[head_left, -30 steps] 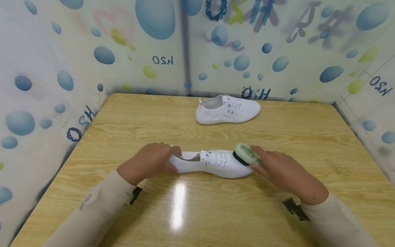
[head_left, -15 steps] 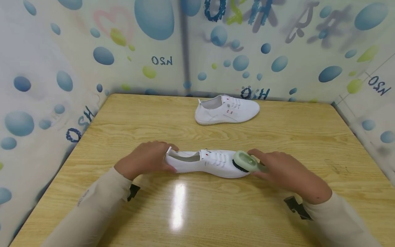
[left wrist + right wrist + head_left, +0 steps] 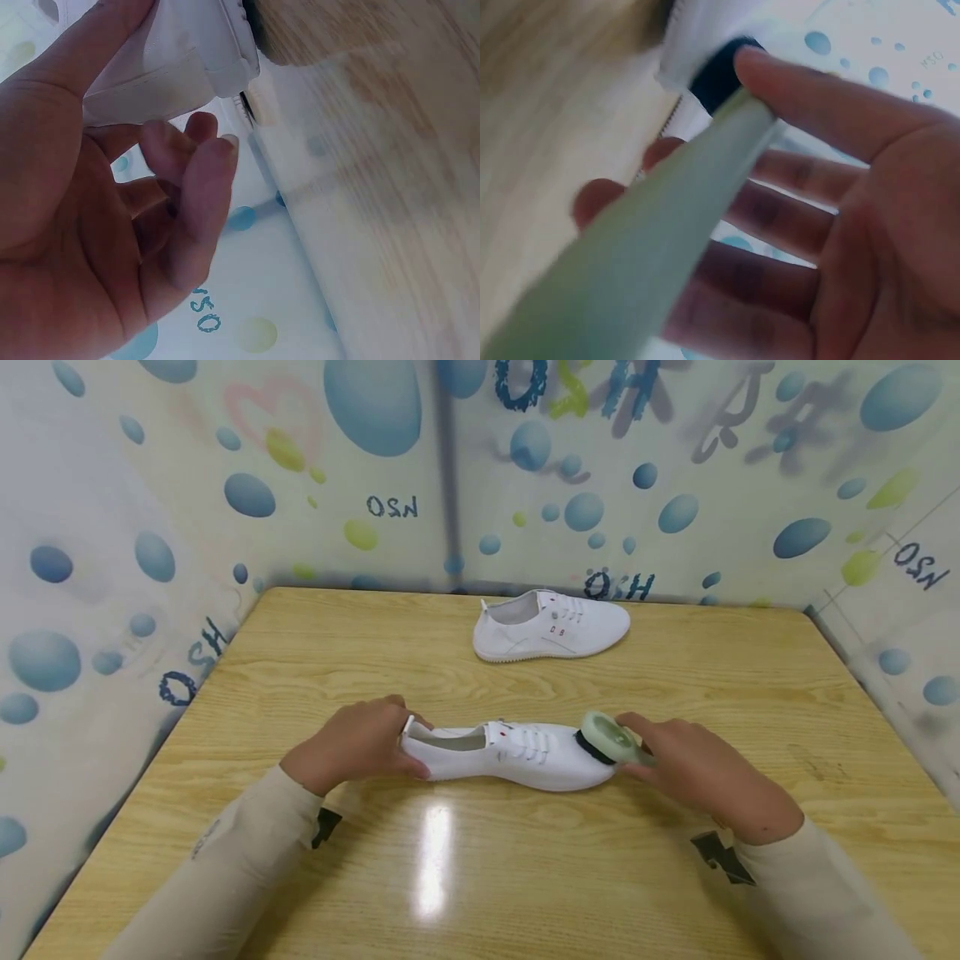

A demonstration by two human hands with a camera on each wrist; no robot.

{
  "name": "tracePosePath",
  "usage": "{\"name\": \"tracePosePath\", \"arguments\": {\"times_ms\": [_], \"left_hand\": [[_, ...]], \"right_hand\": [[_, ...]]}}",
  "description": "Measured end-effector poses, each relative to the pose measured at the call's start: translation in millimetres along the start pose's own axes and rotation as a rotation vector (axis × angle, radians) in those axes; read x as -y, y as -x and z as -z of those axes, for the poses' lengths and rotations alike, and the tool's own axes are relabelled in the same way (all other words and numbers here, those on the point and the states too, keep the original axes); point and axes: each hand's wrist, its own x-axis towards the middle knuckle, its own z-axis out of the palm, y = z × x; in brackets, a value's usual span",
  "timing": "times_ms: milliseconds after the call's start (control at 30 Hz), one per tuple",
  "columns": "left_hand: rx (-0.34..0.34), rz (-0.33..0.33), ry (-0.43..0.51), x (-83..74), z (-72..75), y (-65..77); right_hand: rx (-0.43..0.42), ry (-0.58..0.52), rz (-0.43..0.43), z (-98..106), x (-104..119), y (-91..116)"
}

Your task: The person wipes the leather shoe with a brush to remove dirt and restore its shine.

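A white lace-up shoe (image 3: 555, 764) lies on the wooden table with its toe to the right. My left hand (image 3: 356, 745) grips it at the heel; in the left wrist view the thumb presses along the shoe's side (image 3: 165, 60) while other fingers curl below the heel. In my right hand (image 3: 701, 768) is a pale green brush (image 3: 613, 739) with dark bristles, which touch the top of the toe. The right wrist view has the brush handle (image 3: 652, 225) running across the fingers, with the thumb near the bristle end (image 3: 724, 75).
A second white shoe (image 3: 551, 628) stands at the back of the table (image 3: 360, 652), toe to the right. Behind the table rises a wall covering (image 3: 480, 477) with blue and green spots. Light glares off the table in front of the held shoe.
The brush slid down and left over the toe, then back up and right. My left hand shifted slightly left on the heel. The rear shoe stays in place.
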Motion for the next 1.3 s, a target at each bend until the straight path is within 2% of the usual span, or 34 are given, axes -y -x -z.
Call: {"name": "tracePosePath", "arguments": {"times_ms": [200, 433, 700, 867, 1100, 1300], "left_hand": [[0.006, 0.002, 0.011, 0.5, -0.4, -2.1], [0.002, -0.001, -0.008, -1.5, 0.4, -1.0], [0.003, 0.0, 0.005, -2.8, 1.5, -0.4], [0.011, 0.008, 0.007, -2.7, 1.3, -0.7], [0.014, 0.014, 0.016, -2.5, 1.1, -2.1], [0.009, 0.005, 0.011, -2.4, 1.0, -1.8]], "right_hand": [[0.05, -0.001, 0.04, 5, -7, 7], [0.03, 0.015, 0.095, 6, -4, 7], [-0.041, 0.035, 0.038, 1, 0, 1], [-0.022, 0.036, 0.012, 3, -3, 3], [0.049, 0.006, 0.041, 7, -3, 9], [0.008, 0.025, 0.095, 1, 6, 5]]}}
